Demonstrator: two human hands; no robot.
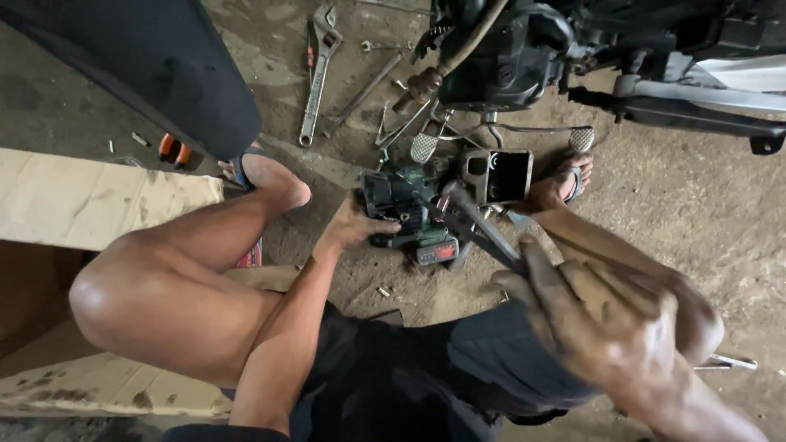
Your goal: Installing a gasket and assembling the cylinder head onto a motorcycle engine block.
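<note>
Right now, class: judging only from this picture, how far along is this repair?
Done: a dark engine part lies on the floor, apart from the motorcycle, and wrenches are laid out. In hand: the left hand steadies that part while the right hand holds a dark tool. Left: the part is not yet refitted.

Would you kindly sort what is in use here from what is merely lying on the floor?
In use:
- left hand on the dark engine part
- right hand gripping a dark metal tool

Lying about:
- adjustable wrench
- long rod
- orange-handled pliers
- cardboard sheet
</note>
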